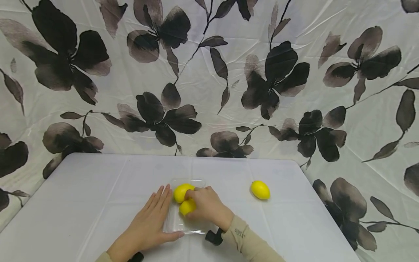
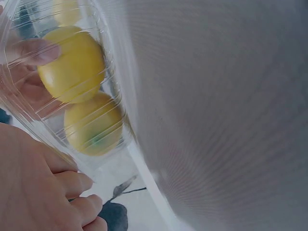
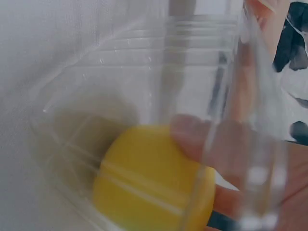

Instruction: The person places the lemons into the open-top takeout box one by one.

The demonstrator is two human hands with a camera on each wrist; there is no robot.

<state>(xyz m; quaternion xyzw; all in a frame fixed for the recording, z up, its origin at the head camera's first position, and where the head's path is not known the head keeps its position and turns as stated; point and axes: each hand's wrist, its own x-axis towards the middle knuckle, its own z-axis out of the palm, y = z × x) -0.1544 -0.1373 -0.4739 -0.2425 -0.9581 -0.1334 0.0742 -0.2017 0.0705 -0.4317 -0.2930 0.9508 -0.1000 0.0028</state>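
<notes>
A clear plastic container (image 1: 193, 228) stands on the table with two yellow lemons in it. My right hand (image 1: 209, 206) reaches into it and grips the nearer lemon (image 1: 187, 208), with thumb and fingers on either side. Just behind, the other lemon (image 1: 182, 192) sits at the container's far left. My left hand (image 1: 150, 218) lies along the container's left side, fingers extended and thumb spread at the front edge. Through the ribbed wall, the left wrist view shows the gripped lemon (image 2: 72, 65). In the right wrist view my thumb presses on this lemon (image 3: 149, 178).
Another lemon (image 1: 260, 190) lies alone on the white-covered table (image 1: 281, 225), to the right of the container. A white curtain with dark flowers (image 1: 229, 83) hangs behind the table's far edge. Black wrist devices (image 1: 214, 237) show at both wrists.
</notes>
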